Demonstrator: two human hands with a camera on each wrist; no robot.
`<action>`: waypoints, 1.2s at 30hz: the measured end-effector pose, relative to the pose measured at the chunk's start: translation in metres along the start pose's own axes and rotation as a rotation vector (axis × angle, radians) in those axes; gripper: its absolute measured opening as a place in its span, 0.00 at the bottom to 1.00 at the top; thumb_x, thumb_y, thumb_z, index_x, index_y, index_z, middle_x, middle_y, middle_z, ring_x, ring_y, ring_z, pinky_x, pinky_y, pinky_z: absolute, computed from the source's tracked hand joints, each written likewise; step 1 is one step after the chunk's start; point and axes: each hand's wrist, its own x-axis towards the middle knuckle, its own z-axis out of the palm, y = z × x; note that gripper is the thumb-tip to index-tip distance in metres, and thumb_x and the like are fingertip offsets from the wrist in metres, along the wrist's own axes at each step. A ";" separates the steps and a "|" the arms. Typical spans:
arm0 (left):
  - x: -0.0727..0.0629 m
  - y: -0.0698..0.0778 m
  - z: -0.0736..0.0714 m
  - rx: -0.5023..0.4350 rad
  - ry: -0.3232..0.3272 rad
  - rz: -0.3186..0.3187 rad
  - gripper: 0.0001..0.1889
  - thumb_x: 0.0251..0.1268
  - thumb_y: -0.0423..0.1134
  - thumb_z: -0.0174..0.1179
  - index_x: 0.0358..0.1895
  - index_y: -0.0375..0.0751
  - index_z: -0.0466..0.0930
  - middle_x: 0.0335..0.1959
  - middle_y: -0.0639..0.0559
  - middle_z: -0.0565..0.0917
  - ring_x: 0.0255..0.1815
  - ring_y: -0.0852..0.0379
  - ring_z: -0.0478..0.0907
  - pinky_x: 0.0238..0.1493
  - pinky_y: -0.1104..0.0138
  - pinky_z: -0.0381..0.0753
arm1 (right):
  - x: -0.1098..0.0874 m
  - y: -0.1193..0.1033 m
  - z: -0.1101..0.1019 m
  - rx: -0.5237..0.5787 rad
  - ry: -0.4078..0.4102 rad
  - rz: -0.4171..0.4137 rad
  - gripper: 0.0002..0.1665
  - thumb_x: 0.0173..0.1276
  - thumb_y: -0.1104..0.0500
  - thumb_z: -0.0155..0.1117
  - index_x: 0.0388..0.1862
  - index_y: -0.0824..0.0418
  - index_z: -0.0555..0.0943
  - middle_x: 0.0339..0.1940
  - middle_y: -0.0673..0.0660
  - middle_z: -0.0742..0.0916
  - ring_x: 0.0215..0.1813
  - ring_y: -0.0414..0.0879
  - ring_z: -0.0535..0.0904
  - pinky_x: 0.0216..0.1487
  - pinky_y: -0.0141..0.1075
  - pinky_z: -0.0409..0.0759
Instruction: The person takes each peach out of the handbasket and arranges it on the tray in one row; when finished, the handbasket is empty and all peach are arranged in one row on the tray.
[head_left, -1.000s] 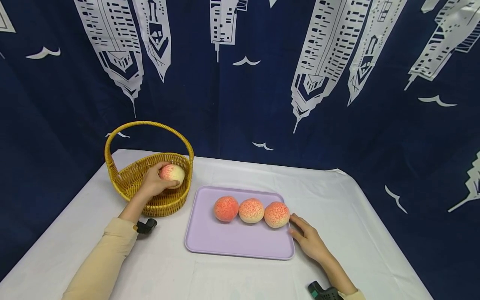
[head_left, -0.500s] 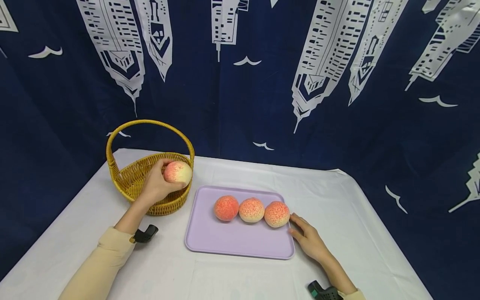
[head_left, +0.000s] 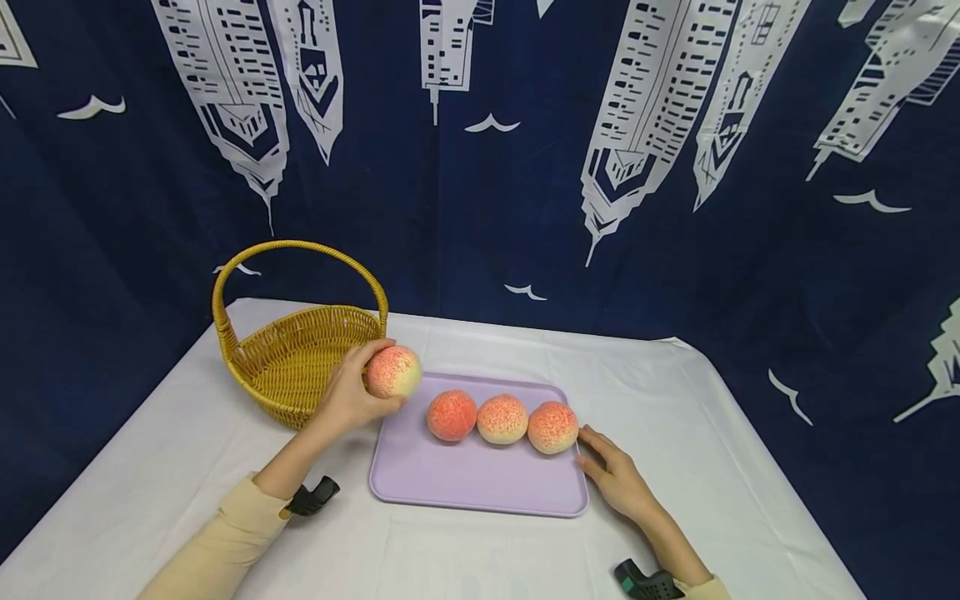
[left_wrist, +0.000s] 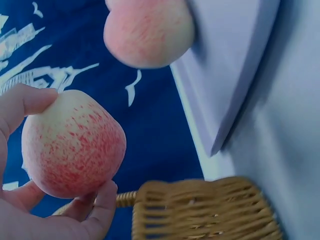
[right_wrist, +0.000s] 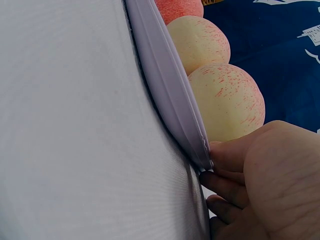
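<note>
My left hand point(head_left: 356, 392) holds a pink-and-cream peach point(head_left: 394, 372) between thumb and fingers, raised over the gap between the wicker basket point(head_left: 279, 398) and the lilac tray point(head_left: 465, 483). The left wrist view shows the fingers curled round this peach point(left_wrist: 75, 145). On the tray, a redder peach point(head_left: 452, 415), a speckled peach point(head_left: 502, 419) and another speckled peach point(head_left: 553, 427) stand in a row. My right hand point(head_left: 618, 479) is at the tray's right edge; in the right wrist view its thumb and fingers pinch the rim point(right_wrist: 192, 127).
The basket's tall handle point(head_left: 300, 245) arches over its opening, and its woven bottom shows. A white cloth point(head_left: 720, 467) covers the table. Behind hangs a dark blue curtain point(head_left: 480, 208) with white building prints.
My left hand has lifted the peach out of the basket and carried it right, to the tray's left back corner. The right hand and the three peaches on the tray stay put.
</note>
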 end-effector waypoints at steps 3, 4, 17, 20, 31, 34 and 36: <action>-0.004 0.000 0.008 0.043 -0.005 -0.014 0.41 0.38 0.33 0.76 0.64 0.43 0.71 0.59 0.38 0.75 0.59 0.38 0.73 0.59 0.41 0.72 | -0.001 -0.001 0.000 0.002 0.001 -0.001 0.28 0.71 0.63 0.57 0.68 0.72 0.69 0.71 0.72 0.69 0.73 0.68 0.61 0.72 0.61 0.56; -0.005 0.000 0.011 0.050 -0.010 -0.023 0.41 0.39 0.33 0.76 0.65 0.43 0.71 0.59 0.38 0.75 0.60 0.38 0.72 0.59 0.41 0.72 | -0.001 -0.001 0.000 0.003 0.002 0.002 0.28 0.71 0.62 0.57 0.68 0.72 0.69 0.71 0.72 0.69 0.74 0.67 0.61 0.72 0.61 0.56; -0.016 -0.005 0.037 0.109 -0.006 -0.047 0.43 0.38 0.30 0.75 0.66 0.37 0.69 0.61 0.34 0.73 0.60 0.35 0.72 0.59 0.40 0.72 | 0.000 0.001 0.002 0.008 -0.004 0.006 0.28 0.71 0.63 0.57 0.68 0.72 0.69 0.71 0.73 0.69 0.74 0.68 0.61 0.72 0.62 0.57; -0.017 -0.006 0.040 0.126 0.018 -0.029 0.44 0.37 0.30 0.75 0.66 0.34 0.68 0.61 0.33 0.73 0.61 0.34 0.72 0.59 0.41 0.73 | 0.000 0.001 0.002 -0.003 0.002 -0.004 0.28 0.71 0.63 0.58 0.68 0.72 0.69 0.70 0.73 0.69 0.73 0.69 0.61 0.71 0.63 0.57; -0.018 -0.010 0.047 0.164 0.081 -0.001 0.44 0.35 0.31 0.77 0.64 0.29 0.69 0.57 0.33 0.77 0.58 0.34 0.76 0.59 0.44 0.76 | 0.001 0.003 0.002 -0.003 0.011 -0.017 0.28 0.71 0.63 0.58 0.68 0.71 0.69 0.70 0.73 0.70 0.73 0.69 0.62 0.70 0.63 0.58; -0.018 -0.011 0.047 0.174 0.086 -0.012 0.44 0.35 0.32 0.78 0.64 0.27 0.69 0.58 0.32 0.77 0.59 0.33 0.76 0.60 0.44 0.75 | 0.001 0.003 0.002 0.000 0.012 -0.023 0.28 0.71 0.63 0.58 0.68 0.72 0.69 0.70 0.73 0.70 0.72 0.69 0.62 0.70 0.62 0.58; -0.019 -0.011 0.047 0.182 0.090 -0.021 0.45 0.34 0.32 0.79 0.63 0.27 0.69 0.59 0.32 0.77 0.60 0.33 0.75 0.61 0.44 0.74 | 0.001 0.002 0.002 -0.002 0.013 -0.026 0.28 0.71 0.63 0.58 0.68 0.72 0.69 0.70 0.73 0.70 0.72 0.69 0.62 0.70 0.62 0.58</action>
